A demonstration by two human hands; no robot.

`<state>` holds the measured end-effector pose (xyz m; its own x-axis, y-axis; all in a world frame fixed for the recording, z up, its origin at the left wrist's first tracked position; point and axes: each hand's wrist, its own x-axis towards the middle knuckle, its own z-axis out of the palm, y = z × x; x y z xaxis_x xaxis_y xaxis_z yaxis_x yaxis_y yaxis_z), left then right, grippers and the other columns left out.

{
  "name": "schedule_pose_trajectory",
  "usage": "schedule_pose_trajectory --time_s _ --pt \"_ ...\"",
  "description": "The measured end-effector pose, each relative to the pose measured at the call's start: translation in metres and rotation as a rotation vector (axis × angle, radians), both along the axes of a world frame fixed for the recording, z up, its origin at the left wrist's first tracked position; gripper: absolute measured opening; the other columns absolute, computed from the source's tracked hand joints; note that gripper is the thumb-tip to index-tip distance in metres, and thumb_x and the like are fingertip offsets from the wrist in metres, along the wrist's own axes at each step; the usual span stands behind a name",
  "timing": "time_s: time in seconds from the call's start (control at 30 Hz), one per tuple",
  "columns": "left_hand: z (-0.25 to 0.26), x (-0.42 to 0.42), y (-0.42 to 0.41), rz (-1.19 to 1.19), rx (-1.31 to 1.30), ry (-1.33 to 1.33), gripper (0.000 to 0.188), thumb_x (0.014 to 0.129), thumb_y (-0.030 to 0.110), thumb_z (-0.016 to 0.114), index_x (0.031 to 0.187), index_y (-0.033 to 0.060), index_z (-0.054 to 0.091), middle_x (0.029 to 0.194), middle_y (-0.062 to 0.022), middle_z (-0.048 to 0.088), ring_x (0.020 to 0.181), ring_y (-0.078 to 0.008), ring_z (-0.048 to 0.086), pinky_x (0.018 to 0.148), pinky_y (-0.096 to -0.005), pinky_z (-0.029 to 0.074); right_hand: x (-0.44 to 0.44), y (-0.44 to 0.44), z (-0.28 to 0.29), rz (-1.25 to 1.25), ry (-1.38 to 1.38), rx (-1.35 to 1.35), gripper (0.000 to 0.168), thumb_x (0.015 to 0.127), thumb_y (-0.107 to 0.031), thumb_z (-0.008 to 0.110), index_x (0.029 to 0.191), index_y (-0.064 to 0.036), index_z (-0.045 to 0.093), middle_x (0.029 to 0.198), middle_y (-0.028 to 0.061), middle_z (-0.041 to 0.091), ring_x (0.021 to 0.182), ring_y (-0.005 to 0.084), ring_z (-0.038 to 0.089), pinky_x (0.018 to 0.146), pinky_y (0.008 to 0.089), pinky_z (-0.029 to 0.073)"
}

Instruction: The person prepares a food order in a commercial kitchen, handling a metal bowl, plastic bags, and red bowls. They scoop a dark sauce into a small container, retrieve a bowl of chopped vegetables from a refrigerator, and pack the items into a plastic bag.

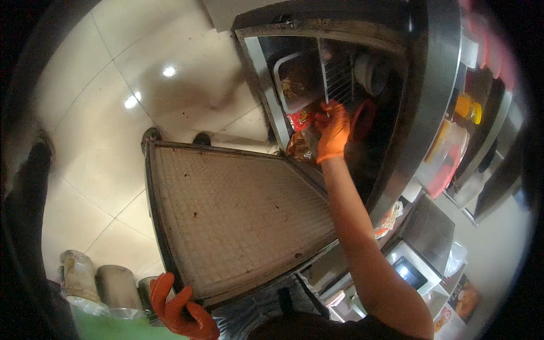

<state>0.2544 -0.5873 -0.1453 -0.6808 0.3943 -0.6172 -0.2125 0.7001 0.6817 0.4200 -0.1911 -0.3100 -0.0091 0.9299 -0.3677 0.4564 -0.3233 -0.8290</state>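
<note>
An under-counter refrigerator (408, 38) stands with its door (246, 216) swung wide before me. My right hand (334, 132), in an orange glove, reaches inside. Its curled fingers are at the front end of a wire shelf (338, 80); whether they grip it is unclear. Around that hand are a clear-walled tray (299, 80), a red printed packet (300, 119), a brown shiny packet (300, 146) and a red round container (363, 120). My left hand (180, 308), also gloved in orange, is beside the door's outer corner, fingers apart, with nothing visible in it.
Pale floor tiles (97, 170) lie left of the door. Several metal pots (119, 289) stand on a green surface (97, 325) at lower left. Along the right are a yellow-capped bottle (468, 109), plastic tubs (444, 157) and a microwave-like appliance (410, 270). The refrigerator's interior is dark.
</note>
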Motion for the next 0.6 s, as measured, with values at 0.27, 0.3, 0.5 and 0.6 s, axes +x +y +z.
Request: schedule_pose_trajectory --time_s 0.27,0.3,0.5,0.6 --pt "-0.003 -0.004 0.004 0.025 -0.015 0.011 0.027 0.089 0.020 0.050 0.095 -0.0026 0.064 0.104 -0.0194 0.062 0.085 -0.0296 0.060 0.076 -0.0393 0.046 0.016 0.147 -0.048 0.026 -1.200 0.317 0.039 0.093 -0.033 0.047 0.125 -0.011 0.048 0.124 0.0105 0.052 0.107 0.0238 0.051 0.086 0.0365 0.042" --pt "-0.004 0.000 0.002 0.100 -0.069 -0.022 0.028 0.088 0.020 0.049 0.093 -0.0029 0.064 0.101 -0.0194 0.063 0.083 -0.0304 0.060 0.075 -0.0398 0.046 0.011 0.156 -0.048 0.238 -1.580 0.247 0.041 0.093 -0.033 0.046 0.128 -0.011 0.046 0.127 0.0109 0.051 0.111 0.0244 0.050 0.089 0.0377 0.042" --pt "-0.024 0.010 -0.002 0.113 0.222 0.251 0.028 0.084 0.018 0.045 0.087 -0.0013 0.064 0.088 -0.0196 0.065 0.078 -0.0347 0.059 0.068 -0.0438 0.046 0.008 0.179 -0.067 1.016 -2.361 -0.108 0.056 0.091 -0.031 0.049 0.141 -0.012 0.036 0.144 0.0116 0.038 0.132 0.0262 0.039 0.102 0.0414 0.038" --pt "-0.020 0.008 0.001 0.149 0.138 0.227 0.026 0.085 0.019 0.046 0.088 0.0002 0.065 0.089 -0.0192 0.065 0.079 -0.0347 0.060 0.070 -0.0445 0.046 0.021 0.158 -0.072 1.168 -2.443 -0.003 0.070 0.085 -0.033 0.057 0.145 -0.013 0.029 0.151 0.0092 0.027 0.137 0.0247 0.030 0.105 0.0404 0.036"
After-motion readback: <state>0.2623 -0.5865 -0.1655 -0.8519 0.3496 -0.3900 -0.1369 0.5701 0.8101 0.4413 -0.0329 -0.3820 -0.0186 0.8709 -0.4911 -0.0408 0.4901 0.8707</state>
